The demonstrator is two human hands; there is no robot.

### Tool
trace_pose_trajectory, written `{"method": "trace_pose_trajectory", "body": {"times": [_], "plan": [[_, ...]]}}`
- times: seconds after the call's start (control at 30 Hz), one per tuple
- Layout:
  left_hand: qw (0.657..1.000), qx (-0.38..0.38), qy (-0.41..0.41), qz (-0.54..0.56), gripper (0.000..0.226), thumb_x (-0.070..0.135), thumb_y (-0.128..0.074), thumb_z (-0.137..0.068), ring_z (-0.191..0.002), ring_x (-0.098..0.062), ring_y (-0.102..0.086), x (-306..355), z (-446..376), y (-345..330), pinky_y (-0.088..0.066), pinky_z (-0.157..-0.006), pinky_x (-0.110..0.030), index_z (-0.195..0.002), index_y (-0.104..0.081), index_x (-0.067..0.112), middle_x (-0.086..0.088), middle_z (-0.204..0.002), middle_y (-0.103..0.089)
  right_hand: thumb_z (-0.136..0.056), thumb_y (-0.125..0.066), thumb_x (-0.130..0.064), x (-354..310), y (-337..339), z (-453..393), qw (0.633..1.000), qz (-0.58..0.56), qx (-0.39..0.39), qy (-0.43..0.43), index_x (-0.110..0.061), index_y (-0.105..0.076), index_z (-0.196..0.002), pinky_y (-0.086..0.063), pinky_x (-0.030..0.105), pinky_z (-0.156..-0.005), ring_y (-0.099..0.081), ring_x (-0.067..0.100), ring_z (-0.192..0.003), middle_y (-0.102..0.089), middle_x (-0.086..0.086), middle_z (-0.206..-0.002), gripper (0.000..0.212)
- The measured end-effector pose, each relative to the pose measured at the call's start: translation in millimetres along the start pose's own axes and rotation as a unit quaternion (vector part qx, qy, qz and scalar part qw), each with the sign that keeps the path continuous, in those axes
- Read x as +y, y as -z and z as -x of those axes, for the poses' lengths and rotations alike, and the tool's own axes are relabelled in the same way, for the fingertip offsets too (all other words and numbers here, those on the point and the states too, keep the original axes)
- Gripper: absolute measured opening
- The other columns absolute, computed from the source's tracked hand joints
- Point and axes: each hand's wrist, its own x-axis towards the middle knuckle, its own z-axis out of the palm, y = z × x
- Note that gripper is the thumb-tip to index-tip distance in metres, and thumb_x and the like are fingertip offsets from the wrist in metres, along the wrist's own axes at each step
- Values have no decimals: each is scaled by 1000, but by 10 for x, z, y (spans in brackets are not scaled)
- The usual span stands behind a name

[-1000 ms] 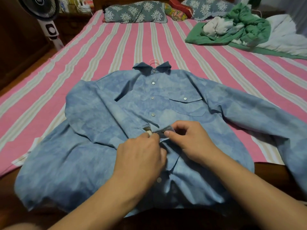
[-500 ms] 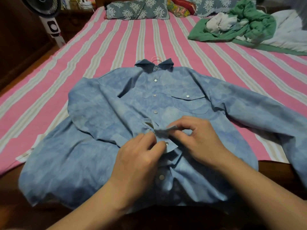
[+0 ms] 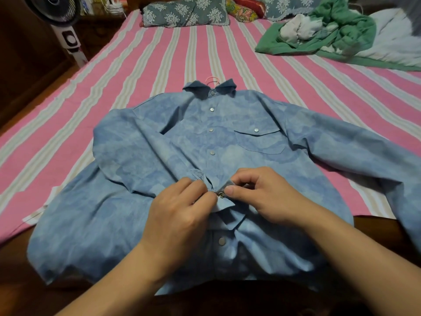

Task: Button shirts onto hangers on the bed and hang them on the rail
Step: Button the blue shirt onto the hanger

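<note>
Bed [image 3: 159, 65]: pink-and-beige striped sheet covering it. Two grey floral pillows [image 3: 185, 13] lying at its head, a red patterned cushion [image 3: 242, 10] sitting between them. Standing fan [image 3: 61, 21] rising beside the left edge. Dark wooden floor [image 3: 27, 92] showing left. Dim light falling throughout.

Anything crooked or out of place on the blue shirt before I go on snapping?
Mostly fine. The blue shirt lies collar-up on the bed, its top snaps closed. One oddity: its sleeve is folded across the chest toward the placket, bunching beside the snap that the left hand and right hand pinch.
</note>
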Motion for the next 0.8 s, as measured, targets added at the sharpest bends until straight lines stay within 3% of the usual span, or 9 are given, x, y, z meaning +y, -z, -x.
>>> {"method": "trace_pose_trajectory", "body": {"times": [0.13,0.27,0.4,0.5,0.57,0.67,0.73,0.8], "plan": [[997,-5,66,46,14,-2,-67,-78,-63,-25,-49,-13,-10,-46,-39,-51,-41,-70,-61,8,-3,-69,-51,-91,-73,-15,27,-11,-10,996,76,7,43,-16,-77,-83,-45,12,-72,-64,3,-78,-69,-11,-83,9],[987,-26,122,104,14,2,-67,-68,-66,-21,-49,-21,-29,-51,-37,-53,-36,-71,-59,13,6,-71,-46,-92,-72,-26,58,7,1,990,114,-8,78,-16,-74,-88,-52,29,-79,-65,11,-88,-65,-9,-90,10],[981,-27,143,130,15,10,-72,-65,-61,-21,-49,-47,-33,-51,-42,-50,-38,-73,-60,16,13,-71,-42,-81,-80,-35,72,-15,25,983,145,-26,111,-22,-65,-96,-50,22,-82,-62,12,-97,-61,-11,-103,26],[987,-18,108,116,8,15,-65,-71,-66,-22,-53,-15,-33,-49,-45,-53,-41,-78,-62,14,5,-74,-52,-78,-74,-12,141,-51,-12,968,183,-3,169,-24,-62,-94,-51,30,-86,-62,13,-100,-65,-14,-111,23],[988,-11,97,123,16,17,-69,-77,-81,-23,-60,-15,-40,-50,-50,-64,-43,-93,-69,13,2,-90,-62,-73,-66,-3,169,-59,-25,960,200,26,192,-20,-66,-92,-52,36,-85,-63,14,-97,-69,-15,-106,25],[990,-20,56,128,25,24,-72,-86,-105,-23,-63,-76,-63,-63,-47,-89,-39,-109,-75,16,5,-105,-71,-76,-62,-10,164,-86,-19,955,199,63,209,-16,-70,-87,-51,36,-79,-64,15,-89,-70,-10,-93,15],[987,-35,57,148,25,17,-77,-83,-101,-19,-65,-95,-53,-94,-46,-90,-36,-108,-76,16,6,-97,-72,-79,-60,-15,155,-117,-12,956,188,89,205,-17,-71,-83,-52,37,-74,-64,14,-83,-67,-8,-86,12],[978,-47,91,180,26,12,-82,-78,-89,-15,-66,-99,-48,-107,-50,-81,-35,-103,-76,18,7,-90,-70,-77,-63,-10,148,-148,5,958,178,116,191,-17,-72,-81,-52,36,-71,-64,10,-79,-66,-9,-82,12]]}}
